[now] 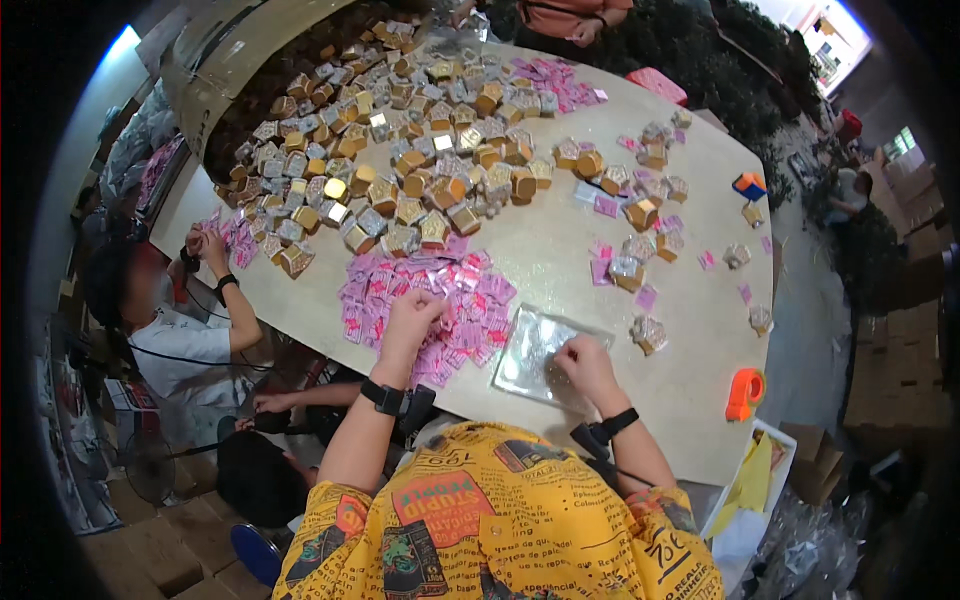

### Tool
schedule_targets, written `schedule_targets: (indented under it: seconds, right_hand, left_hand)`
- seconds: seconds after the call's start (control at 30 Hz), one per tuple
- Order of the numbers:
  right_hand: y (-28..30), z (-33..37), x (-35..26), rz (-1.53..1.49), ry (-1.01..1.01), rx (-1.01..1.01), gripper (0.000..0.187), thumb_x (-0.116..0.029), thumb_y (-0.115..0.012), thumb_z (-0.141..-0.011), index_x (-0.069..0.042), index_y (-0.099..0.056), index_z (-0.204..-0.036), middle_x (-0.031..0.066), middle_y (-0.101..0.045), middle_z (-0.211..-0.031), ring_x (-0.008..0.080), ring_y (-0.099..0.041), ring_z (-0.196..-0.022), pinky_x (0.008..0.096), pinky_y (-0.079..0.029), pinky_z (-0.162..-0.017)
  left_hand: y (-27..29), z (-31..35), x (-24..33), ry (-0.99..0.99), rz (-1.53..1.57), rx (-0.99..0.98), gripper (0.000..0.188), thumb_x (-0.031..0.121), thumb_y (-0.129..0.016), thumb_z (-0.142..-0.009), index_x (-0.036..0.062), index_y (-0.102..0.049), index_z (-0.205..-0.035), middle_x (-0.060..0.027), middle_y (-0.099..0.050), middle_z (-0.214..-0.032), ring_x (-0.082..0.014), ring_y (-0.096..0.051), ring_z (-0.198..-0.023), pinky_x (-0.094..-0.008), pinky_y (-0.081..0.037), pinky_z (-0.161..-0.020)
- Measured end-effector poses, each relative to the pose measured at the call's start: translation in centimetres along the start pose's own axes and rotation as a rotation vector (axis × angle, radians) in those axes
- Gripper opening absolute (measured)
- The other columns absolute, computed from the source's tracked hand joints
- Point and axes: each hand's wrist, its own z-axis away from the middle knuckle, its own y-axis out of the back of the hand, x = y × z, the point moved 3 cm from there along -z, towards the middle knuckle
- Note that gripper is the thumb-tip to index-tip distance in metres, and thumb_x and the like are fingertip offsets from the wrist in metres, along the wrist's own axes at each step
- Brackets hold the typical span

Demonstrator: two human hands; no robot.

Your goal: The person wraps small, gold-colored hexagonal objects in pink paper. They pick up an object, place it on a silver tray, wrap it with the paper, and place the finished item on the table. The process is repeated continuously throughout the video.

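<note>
A: Nearest entry?
B: Shirt [500, 530], yellow, printed. Beside it, lower right: white box [735, 545] with a yellow sheet [750, 482].
A: Hands?
B: Two. Right hand [587, 366]: fingers curled in, tips at the clear bags [525, 350], which lie flat on the table [680, 420]. Left hand [422, 308]: thumb and fingers drawn together, just over the heap of pink packets [490, 318]. Whether either one grips a bag or packet, I cannot tell at this size.
A: Right edge?
B: Tape dispenser [745, 393], orange, one. Farther up, a blue-and-orange block [749, 186].
A: Middle distance?
B: Loose boxes [648, 335], gold and patterned, well apart, pink packets among them. At left, a co-worker [185, 345] in white, both hands raised near more packets.
A: Far end?
B: Large pile of boxes [435, 228], some on their sides, reaching into a carton [205, 75]. Beyond, a second co-worker [570, 20] in orange.
</note>
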Motion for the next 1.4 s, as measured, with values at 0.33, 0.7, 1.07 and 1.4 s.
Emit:
schedule_targets:
  seconds: [0.33, 0.7, 1.07, 1.4]
  right_hand:
    - [0.5, -0.2, 1.0, 0.002, 0.094, 0.128, 0.007, -0.009, -0.061, -0.075, -0.002, -0.06, -0.074, 0.0127, -0.058, -0.069, 0.0269, -0.058, -0.063, 0.038, -0.046, -0.059]
    - [0.5, -0.1, 2.1, -0.688, -0.106, 0.134, 0.006, -0.005, -0.063, -0.078, 0.0, -0.06, -0.078, 0.0007, -0.057, -0.063, 0.0065, -0.053, -0.055, 0.0209, -0.041, -0.05]
    - [0.5, -0.4, -1.2, -1.014, -0.12, 0.162, 0.006, -0.007, -0.062, -0.082, -0.002, -0.059, -0.084, 0.0015, -0.059, -0.07, 0.0065, -0.054, -0.058, 0.0185, -0.042, -0.051]
    - [-0.8, -0.4, -0.1, -1.592, -0.355, -0.029, 0.004, -0.006, -0.058, -0.085, -0.003, -0.058, -0.087, 0.0052, -0.062, -0.077, 0.0082, -0.055, -0.057, 0.0191, -0.044, -0.049]
  left_hand:
    - [-3.8, 0.4, 0.8, 0.048, 0.247, -0.122, 0.009, 0.008, -0.063, -0.081, 0.0003, -0.06, -0.081, -0.0056, -0.061, -0.071, -0.0124, -0.058, -0.063, -0.0226, -0.047, -0.061]
    - [-7.2, 1.6, 0.8, 0.148, 0.144, -0.223, 0.01, 0.008, -0.061, -0.08, -0.0007, -0.062, -0.084, -0.007, -0.064, -0.076, -0.0117, -0.06, -0.069, -0.022, -0.047, -0.065]
    - [-10.3, 1.4, -1.6, 0.182, 0.042, -0.392, 0.011, 0.01, -0.064, -0.076, -0.0003, -0.063, -0.076, -0.0042, -0.063, -0.069, -0.0076, -0.053, -0.058, -0.0205, -0.041, -0.053]
    - [-10.6, 1.3, -2.4, 0.164, 0.03, -0.432, 0.012, 0.012, -0.062, -0.081, 0.0, -0.062, -0.083, -0.0056, -0.065, -0.075, -0.0092, -0.059, -0.065, -0.0207, -0.045, -0.058]
